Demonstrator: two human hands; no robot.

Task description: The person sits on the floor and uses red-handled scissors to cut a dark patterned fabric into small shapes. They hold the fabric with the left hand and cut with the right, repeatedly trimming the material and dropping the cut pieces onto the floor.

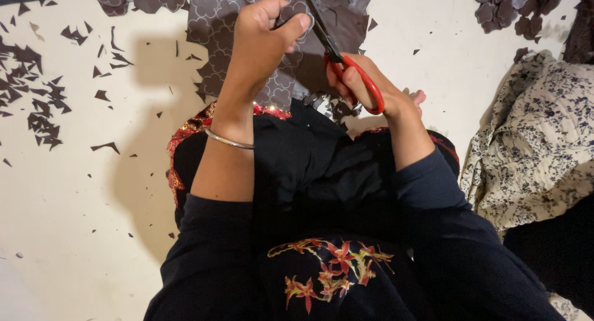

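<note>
The left hand (263, 39) is pinching a dark brown sheet printed with pale quatrefoil outlines (216, 24), thumb pressing on one traced shape near the sheet's upper edge, above the person's lap. The right hand (365, 86) is gripping red-handled scissors (346, 64), fingers through the loops, blades lying against the sheet. Dark offcuts (37, 104) are littering the pale floor (74, 203), with cut-out shapes (513, 8) heaped at upper right.

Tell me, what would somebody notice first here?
Probably the red-handled scissors at top centre, gripped in the right hand and cutting a dark patterned sheet that the left hand pinches. Next, the dark offcuts scattered over the pale floor on the left, and the cut shapes piled top right.
</note>
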